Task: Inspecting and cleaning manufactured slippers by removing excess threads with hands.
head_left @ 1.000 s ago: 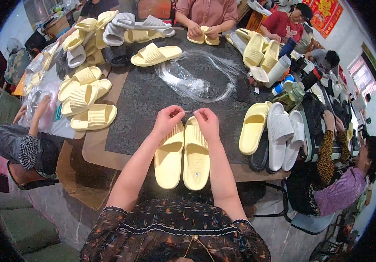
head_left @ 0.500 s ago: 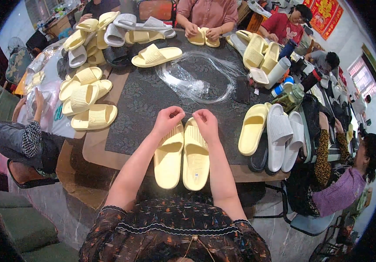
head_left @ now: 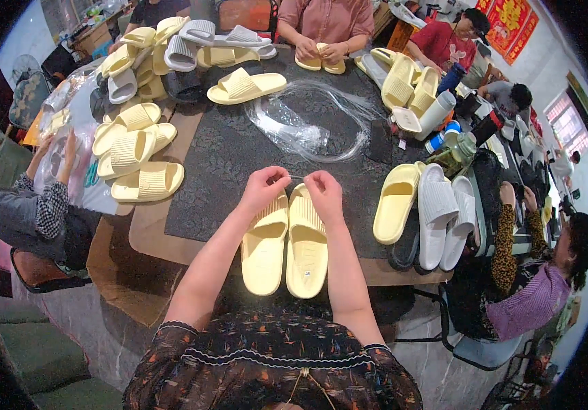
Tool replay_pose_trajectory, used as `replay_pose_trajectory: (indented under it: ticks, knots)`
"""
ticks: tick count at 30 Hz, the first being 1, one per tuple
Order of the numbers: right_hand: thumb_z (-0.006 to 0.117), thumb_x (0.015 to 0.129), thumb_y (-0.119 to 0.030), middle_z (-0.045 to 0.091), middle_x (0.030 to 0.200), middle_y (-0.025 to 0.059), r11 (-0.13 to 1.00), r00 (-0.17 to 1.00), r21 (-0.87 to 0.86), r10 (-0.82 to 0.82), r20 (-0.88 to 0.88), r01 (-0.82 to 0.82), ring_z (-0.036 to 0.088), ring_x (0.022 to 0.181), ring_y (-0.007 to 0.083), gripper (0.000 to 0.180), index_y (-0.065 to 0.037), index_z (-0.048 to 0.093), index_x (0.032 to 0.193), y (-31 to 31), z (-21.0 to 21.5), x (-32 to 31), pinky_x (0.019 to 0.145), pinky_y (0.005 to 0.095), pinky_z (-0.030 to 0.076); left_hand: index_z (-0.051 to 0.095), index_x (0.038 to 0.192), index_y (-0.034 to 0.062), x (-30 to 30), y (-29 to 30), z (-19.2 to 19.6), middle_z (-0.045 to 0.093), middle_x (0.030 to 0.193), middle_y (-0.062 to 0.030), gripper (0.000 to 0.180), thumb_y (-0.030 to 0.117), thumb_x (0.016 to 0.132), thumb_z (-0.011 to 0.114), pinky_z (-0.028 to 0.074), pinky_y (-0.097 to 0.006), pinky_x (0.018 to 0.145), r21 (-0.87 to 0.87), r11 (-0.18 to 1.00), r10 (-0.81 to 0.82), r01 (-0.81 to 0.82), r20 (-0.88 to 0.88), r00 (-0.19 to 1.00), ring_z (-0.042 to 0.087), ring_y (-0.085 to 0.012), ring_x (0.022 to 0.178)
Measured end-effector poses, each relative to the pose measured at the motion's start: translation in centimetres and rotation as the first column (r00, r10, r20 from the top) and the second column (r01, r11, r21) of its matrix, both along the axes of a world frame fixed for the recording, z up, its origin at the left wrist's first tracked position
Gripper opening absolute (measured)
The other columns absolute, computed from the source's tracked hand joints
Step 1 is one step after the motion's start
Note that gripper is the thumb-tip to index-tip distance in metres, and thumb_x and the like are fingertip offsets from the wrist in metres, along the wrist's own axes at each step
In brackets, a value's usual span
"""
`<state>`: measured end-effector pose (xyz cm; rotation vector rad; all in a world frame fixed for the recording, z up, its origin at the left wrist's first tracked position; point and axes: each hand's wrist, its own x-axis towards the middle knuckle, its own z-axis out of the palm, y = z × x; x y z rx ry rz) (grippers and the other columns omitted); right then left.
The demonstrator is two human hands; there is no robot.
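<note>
A pair of pale yellow slide slippers lies side by side in front of me, the left slipper and the right slipper, open heels toward me. Over their toe ends, my left hand and my right hand face each other with fingertips pinched. A thin clear strand runs between the two pinches, close above the slippers. My wrists partly cover the ribbed straps. Whether the strand passes through the slippers cannot be made out.
A loose coil of clear plastic strands lies beyond my hands on the dark mat. Yellow slippers are heaped at the left; grey slippers and a yellow one stand at the right. Bottles and other people surround the table.
My hands and the slippers keep almost the same place, fingertips still pinched on the strand. At the left, another person's hands and arms have shifted over the clear plastic.
</note>
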<state>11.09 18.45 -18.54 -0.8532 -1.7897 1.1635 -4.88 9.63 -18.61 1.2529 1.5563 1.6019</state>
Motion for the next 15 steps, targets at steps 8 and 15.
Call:
replay_pose_trajectory:
  ticks: [8,15]
  knots:
    - [0.069,0.082,-0.017,0.063,0.077,0.0085,0.999,0.999,0.016,0.032,0.02,-0.032,0.06,0.069,0.0173,0.017,-0.001,0.064,0.082,0.3,-0.5,0.3,0.067,0.0306,0.048,0.066,0.094,0.0034,0.0,0.0,-0.1,0.063,0.077,0.0025,0.015,0.015,0.085,0.067,0.046,-0.023,0.063,-0.095,0.994,-0.063,0.055,-0.082,0.995,0.054,-0.0049,0.069]
    - [0.07,0.08,-0.015,0.062,0.076,0.0075,0.992,0.995,0.081,0.093,0.034,-0.095,0.057,0.07,0.0161,0.015,-0.001,0.065,0.082,-0.5,0.8,0.1,0.067,0.0298,0.047,0.067,0.095,0.0041,0.3,-0.1,0.1,0.063,0.078,0.0009,0.014,0.015,0.086,0.066,0.046,-0.024,0.064,-0.03,0.998,-0.061,0.06,-0.037,0.997,0.055,-0.0057,0.069]
